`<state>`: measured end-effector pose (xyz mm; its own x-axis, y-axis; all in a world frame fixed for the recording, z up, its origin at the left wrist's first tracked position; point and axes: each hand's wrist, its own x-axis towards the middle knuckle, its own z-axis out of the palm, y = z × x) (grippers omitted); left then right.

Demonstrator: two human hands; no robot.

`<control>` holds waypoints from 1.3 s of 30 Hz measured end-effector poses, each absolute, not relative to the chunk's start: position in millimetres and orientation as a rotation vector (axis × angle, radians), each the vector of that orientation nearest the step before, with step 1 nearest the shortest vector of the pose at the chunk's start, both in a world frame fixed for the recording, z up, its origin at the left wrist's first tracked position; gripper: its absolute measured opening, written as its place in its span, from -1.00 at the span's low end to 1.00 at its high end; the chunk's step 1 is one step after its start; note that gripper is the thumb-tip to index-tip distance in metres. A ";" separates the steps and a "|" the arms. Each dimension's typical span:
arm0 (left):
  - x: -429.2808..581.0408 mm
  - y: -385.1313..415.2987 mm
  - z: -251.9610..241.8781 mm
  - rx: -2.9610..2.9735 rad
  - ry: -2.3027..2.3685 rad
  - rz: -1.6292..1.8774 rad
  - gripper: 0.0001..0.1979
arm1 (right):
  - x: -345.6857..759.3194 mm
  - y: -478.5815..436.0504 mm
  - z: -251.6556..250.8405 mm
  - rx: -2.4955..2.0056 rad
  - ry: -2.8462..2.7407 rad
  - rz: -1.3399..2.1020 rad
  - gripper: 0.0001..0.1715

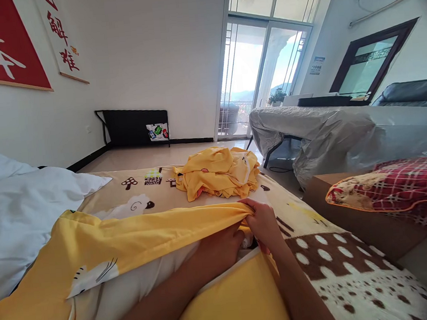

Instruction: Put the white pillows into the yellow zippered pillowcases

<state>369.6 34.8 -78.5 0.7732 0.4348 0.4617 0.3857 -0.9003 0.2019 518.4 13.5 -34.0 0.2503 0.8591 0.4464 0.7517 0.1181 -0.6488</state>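
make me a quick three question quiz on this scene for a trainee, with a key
1. True or false: the right hand grips the edge of the yellow cover.
2. Fill in the colour: the crumpled cloth heap on the patterned bedding is mostly ___.
3. Multiple choice: how many hanging scrolls show on the wall? (a) one (b) two (c) four

Key: 1. True. 2. Yellow. 3. b.

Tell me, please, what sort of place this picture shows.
Probably a bedroom, though the plastic-covered table makes this less sure: a patterned blanket is spread beneath yellow fabric, and white bedding lies at the left.
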 end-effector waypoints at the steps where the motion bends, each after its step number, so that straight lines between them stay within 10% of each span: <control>1: 370.4 35.5 -80.5 2.866 0.688 0.780 -0.82 | 518.4 14.1 -34.4 -1.656 -1.519 0.143 -0.45; 39: 368.7 27.6 -78.5 2.930 0.874 0.652 -0.57 | 519.8 19.9 -42.4 -1.721 -1.689 0.126 -0.57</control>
